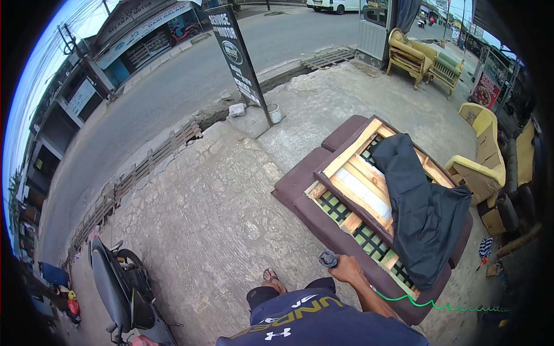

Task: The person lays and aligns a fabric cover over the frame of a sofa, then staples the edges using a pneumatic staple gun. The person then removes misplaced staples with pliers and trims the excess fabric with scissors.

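My right hand [348,269] is closed around a bunched dark grey cloth [328,258], held out in front of my body beside the sofa. My left hand is out of view. Just right of my hand lies a purple-brown sofa [307,167], its underside turned up. Its wooden frame [353,149] and green and black webbing [369,242] show. A loose black fabric sheet [412,207] is draped over the frame's right part, hiding some of it. A green coiled air hose [438,304] runs from near my right forearm off to the right.
A parked motorbike [118,282] stands at the lower left. Ahead, a tall signboard [238,63] and a white bucket [274,113] stand near the slatted drain cover [156,155] along the road. Yellow sofa frames [479,144] and gilded chairs [412,55] are on the right.
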Motion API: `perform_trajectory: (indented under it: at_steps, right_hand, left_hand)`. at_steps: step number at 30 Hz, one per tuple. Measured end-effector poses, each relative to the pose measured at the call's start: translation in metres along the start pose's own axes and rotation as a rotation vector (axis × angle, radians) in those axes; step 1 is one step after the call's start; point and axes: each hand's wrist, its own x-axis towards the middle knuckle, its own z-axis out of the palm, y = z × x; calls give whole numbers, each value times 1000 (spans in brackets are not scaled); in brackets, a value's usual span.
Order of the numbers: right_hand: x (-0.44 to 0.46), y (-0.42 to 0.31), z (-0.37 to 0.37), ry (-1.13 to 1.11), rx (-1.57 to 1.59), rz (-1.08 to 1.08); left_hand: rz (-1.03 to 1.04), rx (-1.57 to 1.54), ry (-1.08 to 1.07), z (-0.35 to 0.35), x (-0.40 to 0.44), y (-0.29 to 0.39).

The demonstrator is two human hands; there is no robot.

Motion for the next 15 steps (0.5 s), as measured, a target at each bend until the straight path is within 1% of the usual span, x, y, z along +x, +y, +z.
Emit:
perform_trajectory:
  at_steps: [2, 4, 6, 7, 8, 9, 10, 11, 13, 14, 15]
  right_hand:
    - [16, -36, 9, 126, 66, 41]
    - [29, -74, -6, 135, 117, 138]
    - [44, -108, -27, 125, 153, 217]
    - [56, -112, -32, 139, 143, 239]
    - [75, -112, -39, 158, 127, 252]
    - [98, -111, -42, 254, 90, 291]
    - [119, -111, -40, 325, 46, 335]
    - [144, -112, -37, 309, 62, 350]
    - [211, -114, -47, 403, -57, 427]
    - [245, -128, -54, 405, -42, 433]
    - [276, -146, -61, 472, -20, 396]
  left_hand:
    - [42, 112, 85, -74, 42, 99]
    - [165, 230, 200, -149, 71, 234]
    - [391, 322, 304, -198, 95, 395]
    - [550, 367, 349, -202, 88, 478]
    - [640, 373, 345, -200, 90, 562]
    - [727, 380, 364, -188, 89, 636]
    - [818, 356, 329, -170, 92, 703]
    - [896, 334, 297, -153, 93, 758]
    - [985, 331, 220, -97, 105, 852]
    - [1033, 371, 168, -64, 100, 883]
    - [1081, 416, 110, -23, 87, 901]
